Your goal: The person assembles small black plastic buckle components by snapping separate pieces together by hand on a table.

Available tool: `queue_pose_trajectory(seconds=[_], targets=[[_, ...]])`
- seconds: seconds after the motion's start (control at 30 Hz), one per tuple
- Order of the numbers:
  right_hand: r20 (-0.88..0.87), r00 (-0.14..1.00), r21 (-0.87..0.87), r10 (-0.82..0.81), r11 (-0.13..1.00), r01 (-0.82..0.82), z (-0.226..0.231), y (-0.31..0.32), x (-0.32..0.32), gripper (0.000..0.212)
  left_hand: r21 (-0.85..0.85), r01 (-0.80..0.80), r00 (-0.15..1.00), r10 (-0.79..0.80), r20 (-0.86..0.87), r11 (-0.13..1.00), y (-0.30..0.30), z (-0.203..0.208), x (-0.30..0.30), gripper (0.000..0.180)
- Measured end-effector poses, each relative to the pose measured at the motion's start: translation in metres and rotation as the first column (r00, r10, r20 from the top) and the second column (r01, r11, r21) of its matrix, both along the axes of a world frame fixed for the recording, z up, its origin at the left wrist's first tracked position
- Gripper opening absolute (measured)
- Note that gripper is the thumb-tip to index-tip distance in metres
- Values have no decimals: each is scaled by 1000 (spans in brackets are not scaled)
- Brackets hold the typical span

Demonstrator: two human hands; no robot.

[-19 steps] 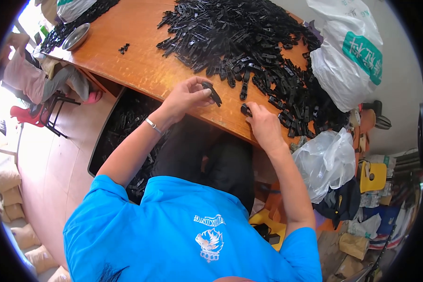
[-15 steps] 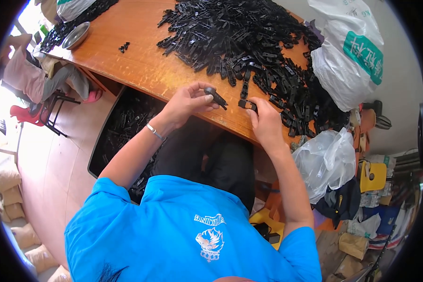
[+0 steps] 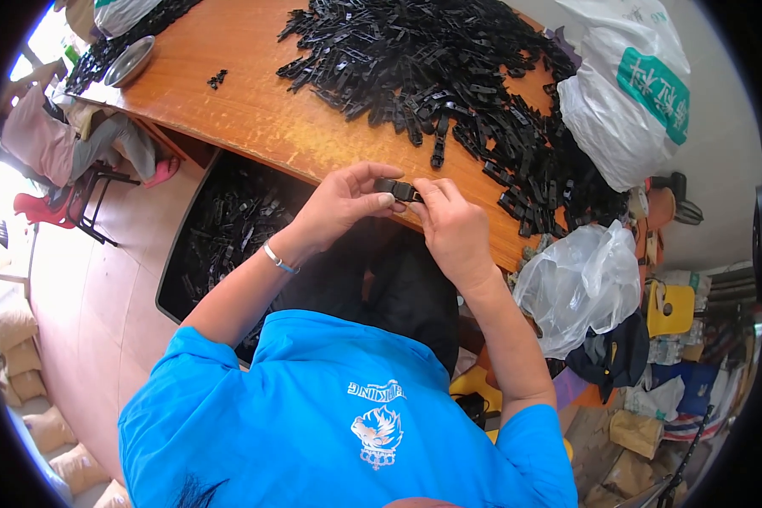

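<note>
Just off the table's near edge, both hands meet at a small black plastic part (image 3: 398, 190). My left hand (image 3: 334, 207) pinches its left end between thumb and fingers. From the other side, the thumb and fingers of my right hand (image 3: 455, 227) close on the right end, where a small squarish black piece sits against it. I cannot tell whether the two pieces are joined. Beyond my hands, a big heap of similar long black plastic parts (image 3: 415, 59) covers the far side and right of the wooden table (image 3: 254, 110).
Left of my legs stands a black bin (image 3: 168, 292) holding more black parts. A metal bowl (image 3: 131, 63) and a few loose pieces (image 3: 218, 80) lie at the table's left. White sacks (image 3: 622, 93) and a clear plastic bag (image 3: 580, 288) are on the right. Another person (image 3: 38, 140) sits far left.
My right hand has picked up the small black piece near the heap and moved left and nearer to me. It now meets the part in my left hand, which has turned more level.
</note>
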State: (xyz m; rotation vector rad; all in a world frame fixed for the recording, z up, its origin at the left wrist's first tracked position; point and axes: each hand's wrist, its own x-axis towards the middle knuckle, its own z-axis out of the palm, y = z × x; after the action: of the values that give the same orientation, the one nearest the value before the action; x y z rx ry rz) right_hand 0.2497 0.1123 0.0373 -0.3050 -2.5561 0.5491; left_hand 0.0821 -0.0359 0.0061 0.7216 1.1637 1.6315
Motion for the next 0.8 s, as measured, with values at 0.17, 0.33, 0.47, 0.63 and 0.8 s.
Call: queue_pose_trajectory(seconds=[0.17, 0.33, 0.47, 0.63, 0.8], targets=[[-18, 996, -474, 93, 876, -90, -13, 2, 3, 32, -55, -60, 998, 60, -4, 997, -6, 1, 4, 53], [-54, 989, -957, 137, 276, -90, -27, 0, 4, 31, 15, -32, 996, 30, 89, 999, -17, 1, 7, 54], [5, 954, -967, 301, 245, -73, -43, -14, -11, 32, -153, -3, 1000, 1, -8, 988, -46, 4, -12, 41], [52, 976, -815, 209, 574, -79, -44, 29, -9, 32, -201, -219, 321, -124, -939, 955, -68, 31, -67, 26], [75, 948, 15, -309, 951, 309, -25, 116, 11, 21, 24, -216, 137, 54, -989, 976, 13, 26, -33, 37]])
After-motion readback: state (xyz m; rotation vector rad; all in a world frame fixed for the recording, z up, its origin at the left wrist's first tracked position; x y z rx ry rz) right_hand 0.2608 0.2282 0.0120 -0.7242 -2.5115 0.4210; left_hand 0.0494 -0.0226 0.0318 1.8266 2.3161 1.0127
